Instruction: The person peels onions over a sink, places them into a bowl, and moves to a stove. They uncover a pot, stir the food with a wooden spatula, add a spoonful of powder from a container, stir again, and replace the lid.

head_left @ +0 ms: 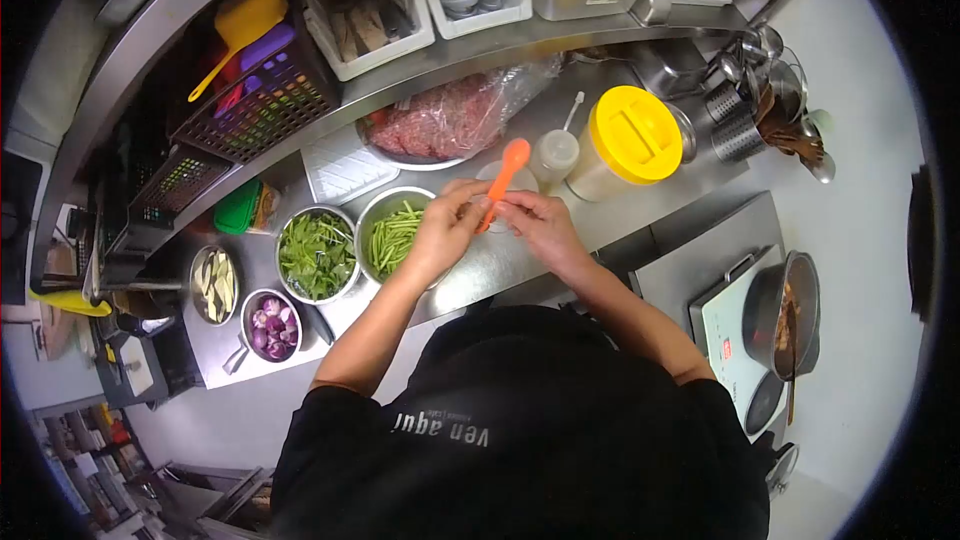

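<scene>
My left hand [452,225] and my right hand [543,227] meet over the steel counter, fingers closed around the handle of an orange measuring spoon [508,168]. Its bowl points away from me, toward the back of the counter. Below and behind my fingers is a clear plastic tub [523,181], partly covered by the spoon and hands. Just left of my left hand stands a steel bowl of cut green beans [393,238]. Beyond my right hand are a squeeze bottle [556,152] and a big jar with a yellow lid [637,135].
Bowls of leafy greens [318,254], purple onions [273,328] and sliced pale vegetable [213,285] stand left. Bagged ground meat [440,120] sits at the back under a shelf [480,50] of bins. At right, a pot [782,315] with a spoon rests on a cooktop.
</scene>
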A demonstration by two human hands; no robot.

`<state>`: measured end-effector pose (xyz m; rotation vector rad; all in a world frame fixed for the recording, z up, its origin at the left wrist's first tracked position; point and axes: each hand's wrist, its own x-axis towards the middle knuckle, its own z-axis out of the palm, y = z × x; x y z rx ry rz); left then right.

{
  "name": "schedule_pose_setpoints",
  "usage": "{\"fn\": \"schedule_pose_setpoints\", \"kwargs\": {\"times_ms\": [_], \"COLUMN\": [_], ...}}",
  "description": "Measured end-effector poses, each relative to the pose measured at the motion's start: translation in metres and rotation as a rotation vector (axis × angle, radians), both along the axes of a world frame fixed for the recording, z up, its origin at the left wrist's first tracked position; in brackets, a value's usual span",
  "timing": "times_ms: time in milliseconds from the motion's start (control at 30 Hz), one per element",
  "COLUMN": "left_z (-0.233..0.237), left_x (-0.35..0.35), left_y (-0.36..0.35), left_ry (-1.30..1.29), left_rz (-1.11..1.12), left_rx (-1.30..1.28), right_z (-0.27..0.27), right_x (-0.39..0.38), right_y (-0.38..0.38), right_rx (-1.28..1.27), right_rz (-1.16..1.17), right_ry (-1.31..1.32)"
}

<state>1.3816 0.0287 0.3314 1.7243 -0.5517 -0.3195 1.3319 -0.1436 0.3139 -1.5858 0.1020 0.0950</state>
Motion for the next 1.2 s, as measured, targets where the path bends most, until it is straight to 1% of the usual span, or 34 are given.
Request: {"fn": "schedule_pose_setpoints", "kwargs": {"times_ms": [33,67,100,133,200,267,300,333,367,400,433,500,567,600,633,700,733,800,833,900,933,967,1033,1067,1100,1167,1200], "left_z": [-0.001,-0.003,-0.005,-0.006,-0.018,-0.037,-0.036,-0.059,-0.072,-0.091,-0.090,-0.111,-0.149,-0.128,-0.121,-0.110,-0.114,-0.121,-0.119,-0.119,-0.125,-0.130,-0.149,-0.158,-0.164,-0.169,-0.158], "left_x": [0.001,0.001,0.000,-0.003,0.005,0.021,0.025,0.032,0.039,0.045,0.043,0.044,0.056,0.053,0.057,0.062,0.070,0.096,0.106,0.126,0.137,0.147,0.170,0.179,0.186,0.193,0.189], "left_y": [0.000,-0.001,0.003,0.004,0.020,0.032,0.046,0.064,0.083,0.102,0.115,0.147,0.188,0.189,0.204,0.221,0.233,0.252,0.253,0.250,0.247,0.241,0.231,0.231,0.231,0.231,0.225], "left_ry": [0.001,0.037,0.076,0.121,0.175,-0.138,-0.050,-0.223,-0.073,0.065,0.145,0.161,0.045,0.046,-0.047,-0.261,-0.263,-0.105,-0.108,-0.148,-0.203,-0.213,-0.106,-0.053,-0.063,0.132,0.184], "left_rz": [0.027,-0.018,-0.042,0.041,0.162,0.443,0.540,0.598,0.679,0.705,0.765,0.878,0.906,1.026,1.011,0.956,0.950,0.703,0.693,0.570,0.525,0.499,0.438,0.356,0.340,0.280,0.280], "left_rx": [0.008,0.035,0.066,0.031,0.002,0.110,0.217,0.260,0.195,0.031,0.005,0.005,0.118,0.098,0.286,0.573,0.572,0.672,0.674,0.723,0.881,0.878,1.040,1.080,1.077,1.075,1.084], "right_z": [0.002,0.005,0.009,0.013,0.013,-0.003,-0.008,-0.011,-0.013,-0.015,-0.017,-0.018,-0.019,-0.019,-0.019,-0.019,-0.019,-0.018,-0.020,-0.023,-0.023,-0.022,-0.023,-0.027,-0.028,-0.018,-0.015], "right_x": [-0.003,-0.006,-0.009,-0.014,-0.018,-0.028,-0.031,-0.035,-0.036,-0.036,-0.035,-0.029,-0.022,-0.020,-0.018,-0.017,-0.018,-0.019,-0.020,-0.022,-0.024,-0.027,-0.036,-0.041,-0.045,-0.053,-0.057], "right_y": [-0.006,-0.008,-0.004,-0.001,-0.005,-0.016,-0.022,-0.027,-0.030,-0.030,-0.028,-0.021,-0.007,0.000,0.007,0.019,0.022,0.025,0.024,0.016,0.011,0.006,-0.006,-0.013,-0.020,-0.032,-0.035], "right_rx": [-0.117,-0.220,-0.242,-0.264,-0.233,-0.189,-0.153,-0.151,-0.119,-0.086,-0.083,-0.063,-0.078,-0.096,-0.096,-0.134,-0.132,-0.153,-0.149,-0.142,-0.138,-0.142,-0.144,-0.142,-0.142,-0.125,-0.106], "right_rz": [0.040,0.114,0.100,0.088,0.125,0.141,0.120,0.119,0.097,0.077,0.080,0.069,0.122,0.165,0.160,0.284,0.278,0.311,0.302,0.291,0.269,0.250,0.201,0.162,0.128,0.077,0.040], "right_ry": [-0.061,-0.127,-0.143,-0.155,0.075,0.138,0.197,0.195,0.243,0.291,0.297,0.285,0.282,0.277,0.274,0.262,0.262,0.282,0.283,0.280,0.283,0.295,0.309,0.282,0.255,0.261,0.264]}}
